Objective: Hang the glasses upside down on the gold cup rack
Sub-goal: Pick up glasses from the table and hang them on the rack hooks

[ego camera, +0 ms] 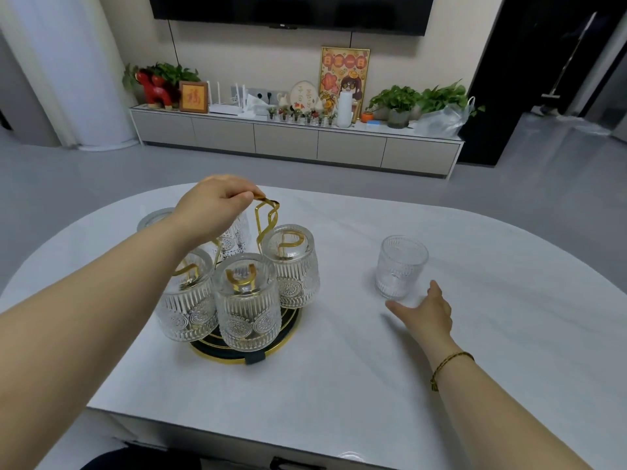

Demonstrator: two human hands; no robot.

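The gold cup rack stands on a round black tray with a gold rim, left of centre on the white table. Several embossed clear glasses hang upside down on its arms, among them a front one, a right one and a left one. My left hand pinches the rack's top handle. One glass stands upright on the table to the right. My right hand is open just in front of that glass, fingers spread, not touching it.
The oval white table has its near edge close to me. Beyond it lie grey floor and a long low cabinet with plants and ornaments under a wall television.
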